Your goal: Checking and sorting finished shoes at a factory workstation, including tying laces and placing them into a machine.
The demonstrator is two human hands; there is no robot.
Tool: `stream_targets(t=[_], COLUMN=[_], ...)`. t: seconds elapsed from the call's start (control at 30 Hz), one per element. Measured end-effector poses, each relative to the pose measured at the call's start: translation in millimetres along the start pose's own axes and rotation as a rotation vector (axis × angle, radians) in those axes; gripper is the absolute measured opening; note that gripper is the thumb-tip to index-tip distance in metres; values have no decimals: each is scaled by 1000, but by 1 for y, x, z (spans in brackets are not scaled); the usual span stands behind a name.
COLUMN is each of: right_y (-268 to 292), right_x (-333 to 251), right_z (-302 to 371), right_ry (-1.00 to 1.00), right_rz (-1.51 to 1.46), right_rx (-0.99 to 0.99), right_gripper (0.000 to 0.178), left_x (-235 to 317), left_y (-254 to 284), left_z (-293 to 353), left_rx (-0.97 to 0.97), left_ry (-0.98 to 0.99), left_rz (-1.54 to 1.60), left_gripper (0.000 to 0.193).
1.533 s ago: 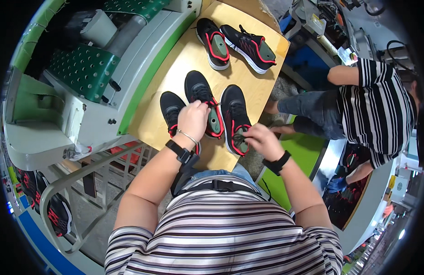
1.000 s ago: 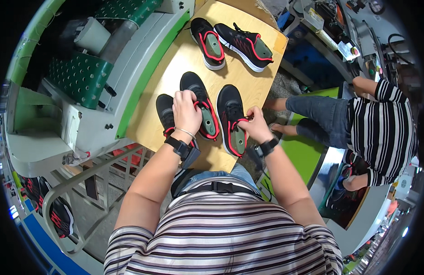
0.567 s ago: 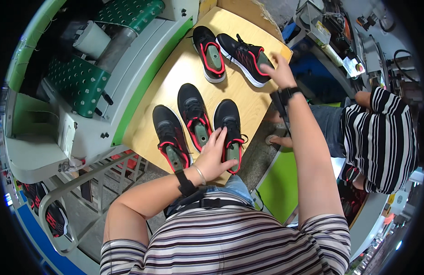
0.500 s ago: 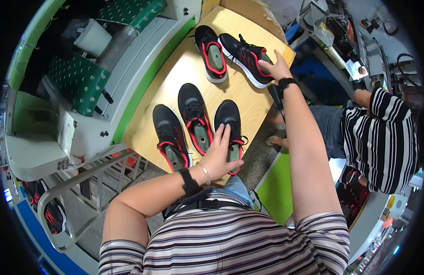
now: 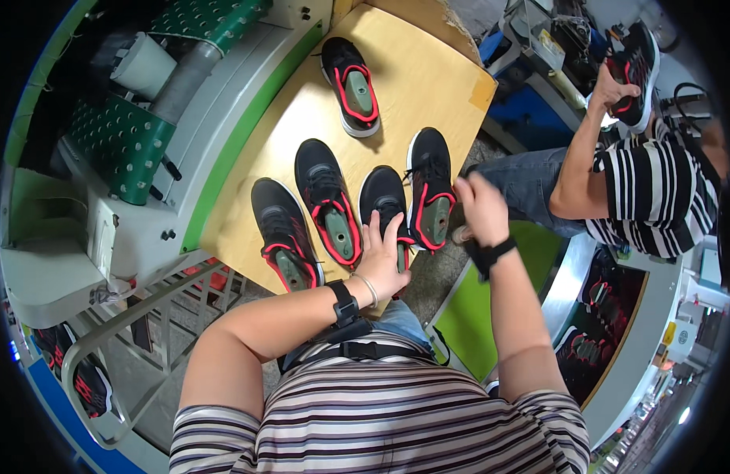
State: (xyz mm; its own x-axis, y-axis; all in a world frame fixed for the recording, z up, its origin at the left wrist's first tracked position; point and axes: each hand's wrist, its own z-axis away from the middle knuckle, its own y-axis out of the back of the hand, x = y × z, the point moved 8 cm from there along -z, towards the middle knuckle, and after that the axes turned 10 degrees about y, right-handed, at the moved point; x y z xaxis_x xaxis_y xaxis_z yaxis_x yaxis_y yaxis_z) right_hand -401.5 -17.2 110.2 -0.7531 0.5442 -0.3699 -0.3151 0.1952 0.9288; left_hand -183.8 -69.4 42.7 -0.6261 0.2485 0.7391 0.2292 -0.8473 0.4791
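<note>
Black sneakers with red collar lining stand on the light wooden tabletop point(image 5: 279, 126), with green shoe lasts inside those whose openings show. My left hand point(image 5: 382, 265) lies over the opening of one sneaker point(image 5: 380, 188), its fingers spread and partly covering the last. Close on its right is another sneaker point(image 5: 431, 170), toe pointing away. My right hand point(image 5: 485, 209) is just beside this one's heel, apart from it; its fingers are curled and blurred. To the left are two more sneakers, a middle one point(image 5: 319, 166) and an outer one point(image 5: 275, 207). A further sneaker point(image 5: 345, 59) sits near the far edge.
A machine with green studded rollers point(image 5: 136, 146) borders the table on the left. On the right, a co-worker in a striped shirt point(image 5: 649, 189) holds up a black shoe point(image 5: 643, 71). More shoes point(image 5: 590, 347) lie in a bin, and others point(image 5: 84, 379) are at lower left.
The far-right sneaker has come nearer to me and now stands at the right end of the row. My right hand has drawn back from it. The co-worker has lifted a shoe.
</note>
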Motion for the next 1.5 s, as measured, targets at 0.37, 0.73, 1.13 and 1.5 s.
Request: stream_targets(t=[0.37, 0.73, 1.13, 1.5], right_y=[-20, -3, -25, -80], right_x=[8, -38, 6, -1], right_z=[-40, 21, -11, 69], right_ry=[-121, 415, 25, -123], right_rz=[-722, 58, -177, -716], right_rx=[-314, 215, 39, 337], right_gripper=[21, 12, 24, 92], left_x=[-3, 2, 2, 9], left_y=[2, -1, 1, 60], left_z=[-1, 1, 5, -11], left_rx=[-18, -29, 47, -180], left_ry=[-17, -16, -37, 201], left_rz=[-2, 15, 122, 1100], left_gripper=[99, 104, 105, 82])
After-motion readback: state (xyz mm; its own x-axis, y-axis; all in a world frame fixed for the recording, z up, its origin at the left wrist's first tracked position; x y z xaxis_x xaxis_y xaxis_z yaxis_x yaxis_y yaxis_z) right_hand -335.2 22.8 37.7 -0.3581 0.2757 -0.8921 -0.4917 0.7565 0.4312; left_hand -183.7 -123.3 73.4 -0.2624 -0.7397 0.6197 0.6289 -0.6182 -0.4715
